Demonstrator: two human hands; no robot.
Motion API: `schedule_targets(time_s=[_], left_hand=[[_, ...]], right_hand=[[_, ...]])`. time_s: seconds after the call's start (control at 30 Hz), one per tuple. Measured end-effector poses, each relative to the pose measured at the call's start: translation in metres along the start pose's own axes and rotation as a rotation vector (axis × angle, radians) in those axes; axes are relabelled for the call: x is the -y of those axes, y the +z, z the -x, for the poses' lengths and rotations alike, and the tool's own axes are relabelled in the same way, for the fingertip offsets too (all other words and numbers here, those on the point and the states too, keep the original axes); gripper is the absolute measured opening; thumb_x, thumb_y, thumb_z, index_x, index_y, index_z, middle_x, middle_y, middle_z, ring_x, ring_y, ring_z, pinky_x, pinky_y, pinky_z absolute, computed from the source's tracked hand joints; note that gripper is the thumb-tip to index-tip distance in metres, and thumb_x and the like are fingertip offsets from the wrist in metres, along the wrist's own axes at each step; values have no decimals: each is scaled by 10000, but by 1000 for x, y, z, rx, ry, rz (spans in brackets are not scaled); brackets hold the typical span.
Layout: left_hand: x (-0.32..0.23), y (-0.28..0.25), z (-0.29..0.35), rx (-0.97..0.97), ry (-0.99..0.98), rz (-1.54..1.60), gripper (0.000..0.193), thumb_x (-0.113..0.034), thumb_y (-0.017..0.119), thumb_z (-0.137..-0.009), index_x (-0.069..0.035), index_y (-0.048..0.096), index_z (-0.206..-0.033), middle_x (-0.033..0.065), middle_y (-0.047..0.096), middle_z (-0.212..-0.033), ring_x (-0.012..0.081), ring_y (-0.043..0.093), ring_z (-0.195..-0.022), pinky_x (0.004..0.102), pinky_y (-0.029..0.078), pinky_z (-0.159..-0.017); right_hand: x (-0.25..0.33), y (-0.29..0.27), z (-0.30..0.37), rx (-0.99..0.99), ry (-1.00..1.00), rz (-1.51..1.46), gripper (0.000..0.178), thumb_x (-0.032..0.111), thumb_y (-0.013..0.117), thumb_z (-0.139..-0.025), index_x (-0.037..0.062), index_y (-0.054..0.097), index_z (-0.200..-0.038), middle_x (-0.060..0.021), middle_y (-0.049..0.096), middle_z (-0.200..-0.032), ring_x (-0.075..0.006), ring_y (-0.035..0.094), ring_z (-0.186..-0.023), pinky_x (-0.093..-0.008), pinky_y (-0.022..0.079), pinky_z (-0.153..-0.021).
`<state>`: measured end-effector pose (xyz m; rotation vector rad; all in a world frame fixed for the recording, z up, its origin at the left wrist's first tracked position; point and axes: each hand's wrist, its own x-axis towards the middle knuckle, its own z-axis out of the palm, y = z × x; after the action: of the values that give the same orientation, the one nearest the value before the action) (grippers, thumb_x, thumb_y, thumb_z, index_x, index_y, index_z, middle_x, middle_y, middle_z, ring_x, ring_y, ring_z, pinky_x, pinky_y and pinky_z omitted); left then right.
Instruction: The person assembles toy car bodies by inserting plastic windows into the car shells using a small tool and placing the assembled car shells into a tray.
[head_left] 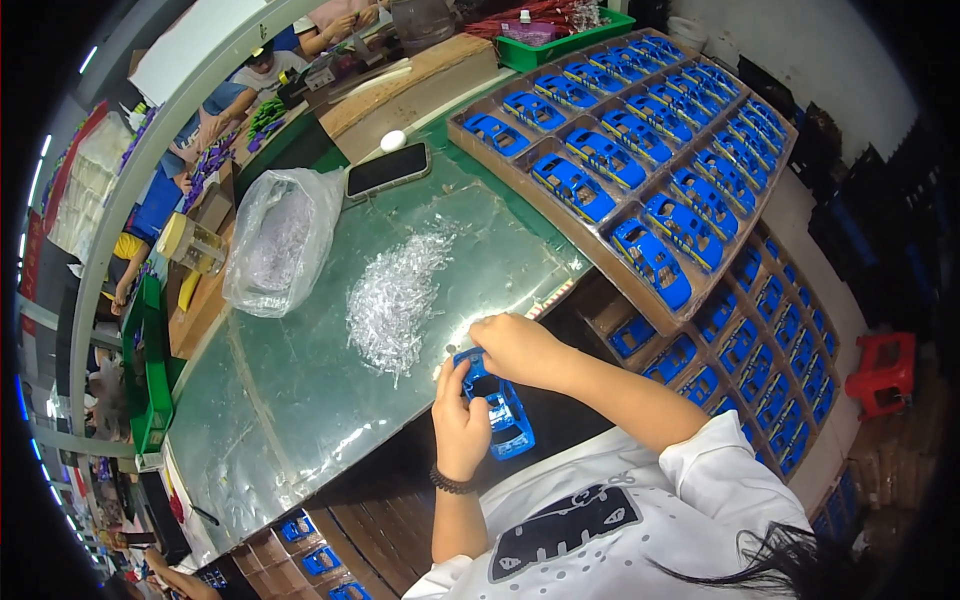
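Observation:
A shiny blue toy car body (pixel 515 432) with open window holes is held just off the near edge of the green table. My left hand (pixel 462 428), with a dark beaded bracelet at its wrist, is closed around the car body's left side. My right hand (pixel 518 350) has its fingers bent together at the far end of the same car body. What those fingertips pinch, if anything, is hidden. Beyond my hands, a loose pile of small clear plastic pieces (pixel 392 305) lies on the green tabletop (pixel 290 400).
A clear bag (pixel 283 240) of similar pieces and a phone (pixel 388 170) lie farther back. Trays of blue car bodies (pixel 575 185) stand at right, with more trays below. A green bin (pixel 570 45) is behind them. A red stool (pixel 882 375) stands far right; people work at left.

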<state>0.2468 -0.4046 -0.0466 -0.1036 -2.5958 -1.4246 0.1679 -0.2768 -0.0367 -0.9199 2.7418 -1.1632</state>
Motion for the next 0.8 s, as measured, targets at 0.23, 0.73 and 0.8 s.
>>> schedule_targets(time_s=[0.23,0.73,0.8], left_hand=[[-3,8,1,32,-6,38,408,39,370,-652,100,457,-1045,192,409,-1180,206,516,-890,244,473,-638],[-25,50,-29,872,-224,661,545,-5,522,-774,-54,190,-1203,106,499,-954,127,523,-818,230,445,-656],[-23,77,-50,1053,-103,620,474,-38,527,-785,-50,316,-1209,59,514,-898,98,511,-798,214,435,-658]], right_hand=[[-11,12,20,-247,106,-259,130,28,569,-588,-29,548,-703,-166,556,-670,-267,552,-584,-323,445,-535],[-37,-29,96,-520,184,-360,98,58,612,-659,23,577,-743,-65,531,-679,-130,500,-522,-241,398,-487],[-46,-41,116,-537,281,-295,140,88,631,-659,41,590,-784,-73,529,-689,-161,508,-543,-255,400,-508]])
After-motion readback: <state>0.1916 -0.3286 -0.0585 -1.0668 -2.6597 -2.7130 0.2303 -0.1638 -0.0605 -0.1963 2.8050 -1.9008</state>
